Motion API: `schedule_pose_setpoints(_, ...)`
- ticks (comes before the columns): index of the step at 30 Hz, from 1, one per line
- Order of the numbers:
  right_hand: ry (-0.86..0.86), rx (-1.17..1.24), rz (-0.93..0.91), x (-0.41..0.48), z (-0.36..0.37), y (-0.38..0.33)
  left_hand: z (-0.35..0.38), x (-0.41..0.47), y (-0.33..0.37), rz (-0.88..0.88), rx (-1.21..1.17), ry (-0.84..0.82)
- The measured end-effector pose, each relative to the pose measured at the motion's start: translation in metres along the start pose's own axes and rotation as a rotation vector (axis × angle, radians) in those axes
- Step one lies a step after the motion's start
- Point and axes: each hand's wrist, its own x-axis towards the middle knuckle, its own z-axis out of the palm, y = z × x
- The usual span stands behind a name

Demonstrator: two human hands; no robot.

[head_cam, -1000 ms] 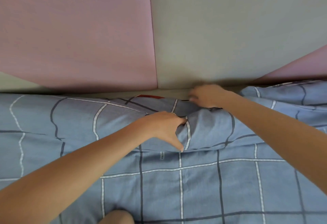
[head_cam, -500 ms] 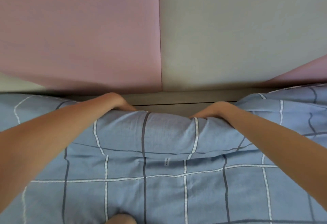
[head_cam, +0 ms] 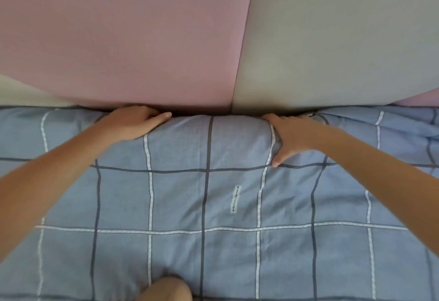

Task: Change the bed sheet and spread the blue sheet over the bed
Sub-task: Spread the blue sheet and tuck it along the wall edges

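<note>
The blue sheet [head_cam: 213, 200], checked with dark and white lines, covers the bed across the whole lower view. Its far edge lies right against the padded headboard. My left hand [head_cam: 131, 123] rests flat on that edge left of centre, fingers straight and pointing right along the gap. My right hand [head_cam: 293, 135] presses on the edge right of centre, thumb spread toward me, and its fingertips reach into the gap where they are partly hidden. The sheet is bunched into folds at the far right [head_cam: 403, 129].
Behind the bed stands a headboard with a pink panel [head_cam: 123, 39] and a grey panel [head_cam: 344, 39]. A small white label [head_cam: 235, 199] sits on the sheet. My knee [head_cam: 166, 288] rests on the bed at the bottom edge.
The gap between the bed edge and the headboard has closed. Both hands have come out from behind the edge and now lie on top of the sheet, which looks smoother.
</note>
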Motion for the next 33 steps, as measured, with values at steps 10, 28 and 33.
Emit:
schedule_pose_setpoints(10,0.044,0.117,0.133,0.049,0.015,0.015,0.033,0.007,-0.05,-0.186,0.275,0.342)
schedule_pose_setpoints(28,0.691,0.103,0.504,0.029,0.101,-0.024,0.076,-0.029,-0.087,-0.9,-0.623,0.565)
schedule_pose_setpoints(33,0.769,0.059,0.118,0.028,0.108,-0.109,0.105,-0.056,-0.042,-0.809,-0.699,0.753)
